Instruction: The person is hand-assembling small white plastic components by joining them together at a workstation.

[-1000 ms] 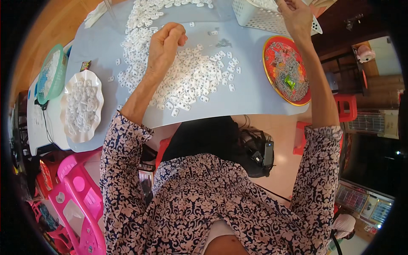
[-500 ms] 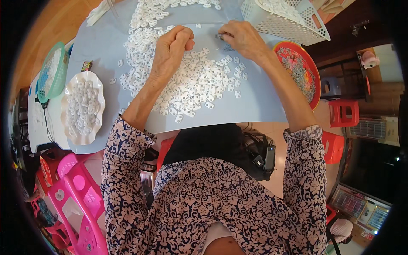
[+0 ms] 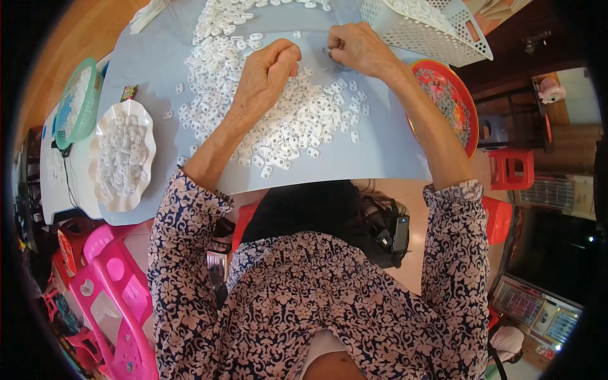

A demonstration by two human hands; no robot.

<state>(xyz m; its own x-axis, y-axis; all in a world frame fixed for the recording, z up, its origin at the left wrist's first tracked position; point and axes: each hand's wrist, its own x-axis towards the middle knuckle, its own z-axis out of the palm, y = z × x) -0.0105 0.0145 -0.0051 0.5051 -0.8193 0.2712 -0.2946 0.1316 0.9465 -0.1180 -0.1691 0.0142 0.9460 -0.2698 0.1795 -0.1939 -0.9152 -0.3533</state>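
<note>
Over the far edge of a spread of small white plastic pieces with holes, my left hand is closed, its fingers curled inward. Whatever it may hold is hidden behind the knuckles. My right hand is closed too, thumb and fingers pinched together just beyond a little heap of grey metal bits. I cannot make out what lies in that pinch. The two hands are apart, with a single white piece on the table between and beyond them.
A scalloped white dish of finished-looking white pieces stands left, near a green basket. At right are a red bowl of metal bits and a white perforated basket. The grey-blue table curves in front of me.
My right hand has lifted slightly away from the grey metal bits, its fingers curling tighter. My left hand has shifted a little to the right and stays closed.
</note>
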